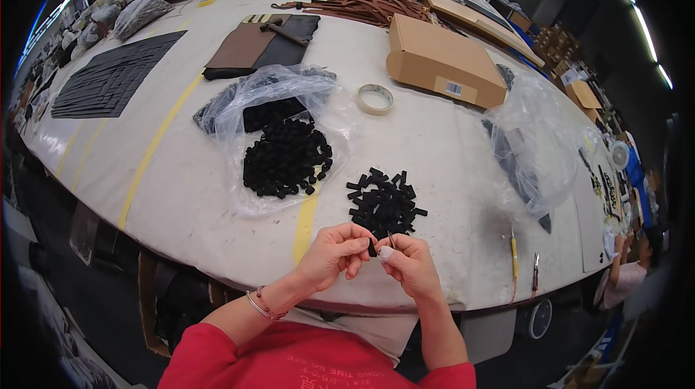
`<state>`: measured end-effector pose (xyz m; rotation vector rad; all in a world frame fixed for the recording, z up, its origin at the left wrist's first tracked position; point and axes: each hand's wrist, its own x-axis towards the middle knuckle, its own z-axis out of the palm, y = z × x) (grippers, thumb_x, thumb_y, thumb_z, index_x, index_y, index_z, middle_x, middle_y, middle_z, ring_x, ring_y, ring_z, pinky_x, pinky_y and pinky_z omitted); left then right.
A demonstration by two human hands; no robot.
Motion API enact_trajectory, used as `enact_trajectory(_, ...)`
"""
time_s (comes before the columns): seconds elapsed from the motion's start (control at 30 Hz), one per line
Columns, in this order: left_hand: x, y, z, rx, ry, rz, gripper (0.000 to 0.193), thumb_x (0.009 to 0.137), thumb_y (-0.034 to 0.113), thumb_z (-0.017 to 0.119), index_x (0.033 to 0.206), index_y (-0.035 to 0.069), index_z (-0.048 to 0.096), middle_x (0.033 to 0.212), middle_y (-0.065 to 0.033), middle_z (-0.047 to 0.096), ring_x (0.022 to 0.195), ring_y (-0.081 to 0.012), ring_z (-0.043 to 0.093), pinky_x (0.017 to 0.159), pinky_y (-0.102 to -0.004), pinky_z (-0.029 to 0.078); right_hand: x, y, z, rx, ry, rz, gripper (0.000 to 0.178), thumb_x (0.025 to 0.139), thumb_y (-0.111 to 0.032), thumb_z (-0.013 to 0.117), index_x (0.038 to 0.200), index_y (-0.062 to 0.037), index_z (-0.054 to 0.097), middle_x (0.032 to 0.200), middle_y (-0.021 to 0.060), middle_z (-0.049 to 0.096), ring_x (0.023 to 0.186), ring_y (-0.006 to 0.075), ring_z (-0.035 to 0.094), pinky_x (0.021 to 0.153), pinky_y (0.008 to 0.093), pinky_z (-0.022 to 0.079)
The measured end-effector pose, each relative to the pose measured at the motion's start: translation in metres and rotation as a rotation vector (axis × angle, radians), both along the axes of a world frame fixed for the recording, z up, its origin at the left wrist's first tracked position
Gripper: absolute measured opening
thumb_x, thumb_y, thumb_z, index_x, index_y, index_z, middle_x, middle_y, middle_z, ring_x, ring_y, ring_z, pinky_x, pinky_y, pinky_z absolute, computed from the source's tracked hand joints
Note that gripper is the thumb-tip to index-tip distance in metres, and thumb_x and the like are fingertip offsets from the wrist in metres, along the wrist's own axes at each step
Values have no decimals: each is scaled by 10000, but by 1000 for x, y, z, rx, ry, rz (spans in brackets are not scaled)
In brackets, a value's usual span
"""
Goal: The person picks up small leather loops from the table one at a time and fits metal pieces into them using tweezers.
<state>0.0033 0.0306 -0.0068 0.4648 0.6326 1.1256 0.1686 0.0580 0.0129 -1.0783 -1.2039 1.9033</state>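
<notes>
well, both hands are up close together over the near edge of the pale table [449, 157]. the left hand [334, 250] has its thumb and forefinger pressed together on a small black piece [372, 248], which sits between the two hands. the right hand [410, 262] is curled in, fingers closed on a slim tool [391, 240] whose tip pokes up; its kind is too small to tell. something white [386, 253] covers the right thumb tip. just beyond the hands lies a loose pile of black pieces [384, 206]; further off to the left, a clear plastic bag [230, 117] lies open around a bigger heap [286, 154]. behind the pile is a tape roll [375, 110], and a yellow-handled tool [515, 257] lies to the right.
</notes>
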Motion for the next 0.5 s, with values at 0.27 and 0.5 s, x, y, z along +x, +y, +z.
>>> enact_trajectory(0.27,-2,-4,-2,141,272,46,100,823,84,506,839,-10,535,635,-35,511,444,-62,458,386,-179,357,-6,0,2,193,-141,71,112,739,-54,562,820,20,588,619,-21,528,510,20,432,428,173,320)
enact_trajectory(0.5,13,-17,-4,252,607,233,81,801,62,531,813,-19,536,601,-21,521,477,-45,457,403,-189,358,-18,-15,-4,585,-408,-181,73,696,-29,551,729,36,542,535,5,499,480,26,410,424,189,323)
